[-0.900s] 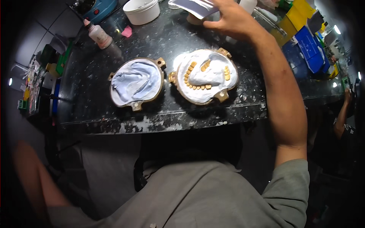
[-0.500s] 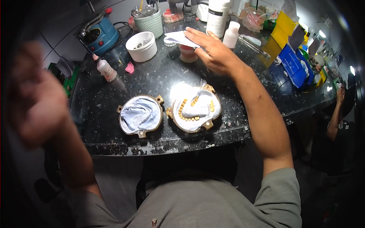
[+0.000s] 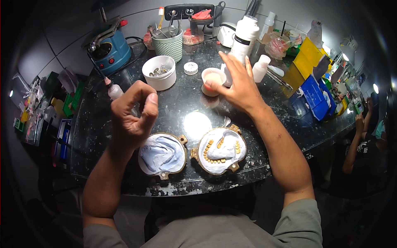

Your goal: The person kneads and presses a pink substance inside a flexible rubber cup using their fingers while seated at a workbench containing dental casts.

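My right hand [image 3: 239, 84] is over the counter with its fingers stretched out. Its thumb lies at the rim of a small cup [image 3: 214, 75] filled with pale pink material. A bit of white folded paper [image 3: 226, 75] shows between cup and fingers. My left hand [image 3: 134, 109] is raised with fingers curled in a loose loop, and I see nothing in it. Just behind it stands a pink-nozzled squeeze bottle [image 3: 114, 91], partly covered. Nearer me lie two brass flask halves: one with a bluish-white mold [image 3: 162, 153], one with white plaster [image 3: 214, 167] holding rows of yellowish teeth.
A white bowl of small metal parts [image 3: 159, 77] and a green-grey pot of tools [image 3: 168, 47] stand at the back. Beside them are a blue machine [image 3: 109, 56], a white lid [image 3: 190, 68], white bottles [image 3: 245, 37] and blue and yellow bins [image 3: 316, 97]. Another person's arm [image 3: 353, 144] shows far right.
My left hand has come in from the left edge, over the counter, its fingers now curled. My right hand has drawn the white paper off the cup, uncovering its top. The view has shifted.
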Motion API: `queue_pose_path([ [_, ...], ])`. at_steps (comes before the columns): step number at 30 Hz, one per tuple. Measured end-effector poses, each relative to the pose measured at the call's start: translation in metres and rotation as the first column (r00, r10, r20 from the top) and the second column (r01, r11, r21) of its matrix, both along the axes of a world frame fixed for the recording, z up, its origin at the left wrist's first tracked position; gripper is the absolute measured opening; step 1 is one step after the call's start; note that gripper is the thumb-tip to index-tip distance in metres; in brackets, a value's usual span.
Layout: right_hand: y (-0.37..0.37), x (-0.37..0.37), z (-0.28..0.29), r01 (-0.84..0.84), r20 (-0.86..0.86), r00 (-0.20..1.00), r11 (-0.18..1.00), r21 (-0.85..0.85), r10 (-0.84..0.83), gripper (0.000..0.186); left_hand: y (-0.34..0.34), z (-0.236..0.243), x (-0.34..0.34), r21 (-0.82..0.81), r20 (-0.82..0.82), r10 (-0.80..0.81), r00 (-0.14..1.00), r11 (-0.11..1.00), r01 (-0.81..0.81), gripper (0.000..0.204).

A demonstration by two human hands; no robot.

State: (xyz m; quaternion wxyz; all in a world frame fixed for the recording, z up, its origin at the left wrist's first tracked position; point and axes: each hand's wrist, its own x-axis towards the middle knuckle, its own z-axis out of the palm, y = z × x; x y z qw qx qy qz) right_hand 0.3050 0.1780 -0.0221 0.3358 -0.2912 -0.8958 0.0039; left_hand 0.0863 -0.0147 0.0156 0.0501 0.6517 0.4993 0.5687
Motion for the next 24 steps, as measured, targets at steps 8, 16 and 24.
queue_pose_path([
  [8, -0.028, -0.011, 0.012, -0.203, -0.162, 0.968, 0.978, -0.055, 0.192, 0.098, 0.012, -0.008, -0.004, -0.113, -0.221, 0.021, 0.975, 0.992, -0.047, 0.051],
  [16, -0.076, -0.024, 0.030, -0.600, -0.443, 0.770, 0.757, -0.258, 0.460, 0.079, 0.016, -0.020, -0.001, 0.016, -0.071, -0.190, 0.979, 0.981, 0.192, 0.068],
  [24, -0.062, -0.015, 0.029, -0.740, -0.450, 0.666, 0.607, -0.290, 0.595, 0.065, 0.013, -0.018, -0.003, -0.051, 0.092, -0.312, 0.946, 0.947, 0.317, 0.058],
])
